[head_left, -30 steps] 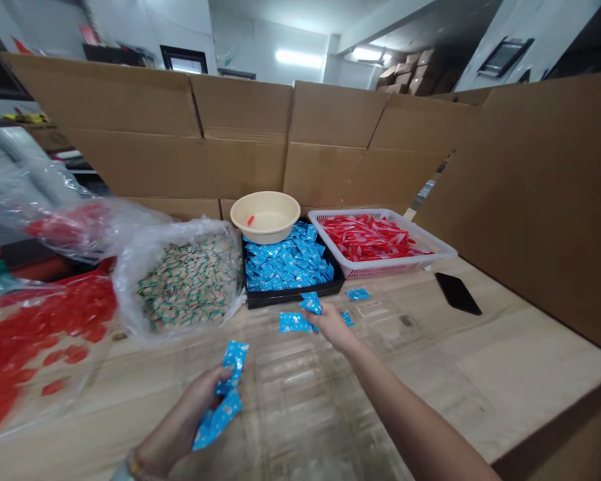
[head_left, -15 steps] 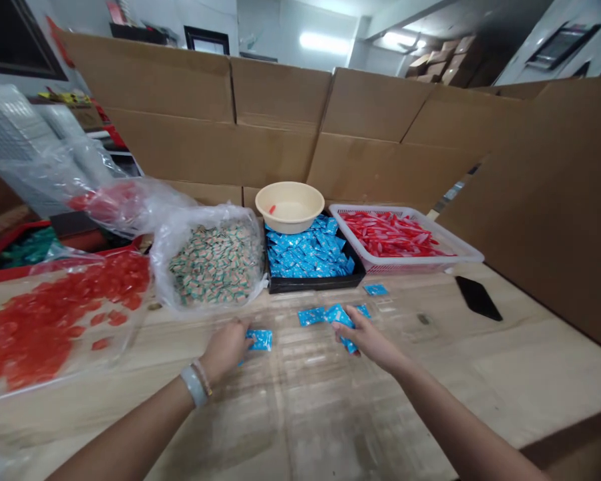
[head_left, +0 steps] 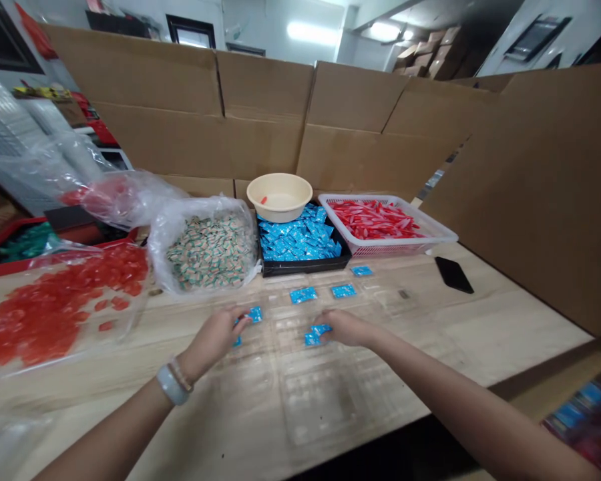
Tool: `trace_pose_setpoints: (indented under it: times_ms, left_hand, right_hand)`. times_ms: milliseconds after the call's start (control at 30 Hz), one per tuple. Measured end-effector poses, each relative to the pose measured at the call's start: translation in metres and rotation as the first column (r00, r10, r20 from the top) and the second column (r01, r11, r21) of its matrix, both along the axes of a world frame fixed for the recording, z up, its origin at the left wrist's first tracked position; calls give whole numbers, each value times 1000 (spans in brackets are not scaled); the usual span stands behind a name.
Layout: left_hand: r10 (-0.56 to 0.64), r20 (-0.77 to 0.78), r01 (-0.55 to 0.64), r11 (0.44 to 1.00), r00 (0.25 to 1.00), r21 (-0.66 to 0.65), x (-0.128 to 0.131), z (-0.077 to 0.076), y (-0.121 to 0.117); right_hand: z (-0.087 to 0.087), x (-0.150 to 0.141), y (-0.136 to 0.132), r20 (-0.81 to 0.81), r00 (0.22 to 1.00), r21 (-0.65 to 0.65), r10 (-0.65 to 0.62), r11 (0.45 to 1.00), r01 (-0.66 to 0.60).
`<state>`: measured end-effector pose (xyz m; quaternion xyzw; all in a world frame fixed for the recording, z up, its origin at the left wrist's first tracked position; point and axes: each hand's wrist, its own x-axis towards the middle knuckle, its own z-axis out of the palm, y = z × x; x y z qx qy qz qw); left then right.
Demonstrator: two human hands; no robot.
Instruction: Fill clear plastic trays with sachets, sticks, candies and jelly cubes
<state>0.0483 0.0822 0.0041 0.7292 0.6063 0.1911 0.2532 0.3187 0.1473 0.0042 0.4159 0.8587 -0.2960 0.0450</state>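
On the pale wooden table point(head_left: 481, 321): blue sachets point(head_left: 254, 314) lie in small groups on a clear plastic blister tray point(head_left: 320, 394), just under both hands.
Left hand point(head_left: 213, 334): fingers gathered and curled down at one sachet; whether they pinch it, I cannot tell.
Right hand point(head_left: 347, 327): fingers close together, tips down beside two overlapping sachets; no clear pinch shows.
Laid out: about six sachets on the clear plastic, a few well apart from the hands.
Remaining: a heaped black tray point(head_left: 305, 269) of sachets behind.
Around them: a cream plastic bowl point(head_left: 279, 177), a white basket point(head_left: 433, 232) of red sticks, a bag of wrapped sweets point(head_left: 210, 250), a bag of red pieces point(head_left: 65, 307), a phone point(head_left: 453, 274).
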Motion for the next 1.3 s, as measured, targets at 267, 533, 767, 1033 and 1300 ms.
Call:
trace_pose_setpoints:
  times_ms: [267, 533, 767, 1033, 1300]
  left_hand:
    - [-102, 163, 88, 992, 981, 89, 29, -30, -40]
    - [-180, -299, 272, 914, 937, 302, 3, -51, -76]
    - [-213, -388, 320, 918, 897, 236, 10, -47, -76]
    - [-366, -167, 394, 900, 916, 188, 107, -29, 51]
    - [-297, -165, 329, 920, 940, 214, 108, -40, 82]
  right_hand:
    - [16, 24, -29, -148, 984, 64, -98, 992, 109]
    - [12, 50, -94, -239, 965, -111, -111, 990, 86]
    - [-27, 43, -143, -100, 993, 379, 63, 925, -20]
    - [-33, 60, -119, -102, 992, 429, 72, 903, -22]
    - [-26, 66, 37, -75, 954, 589, -290, 759, 277]
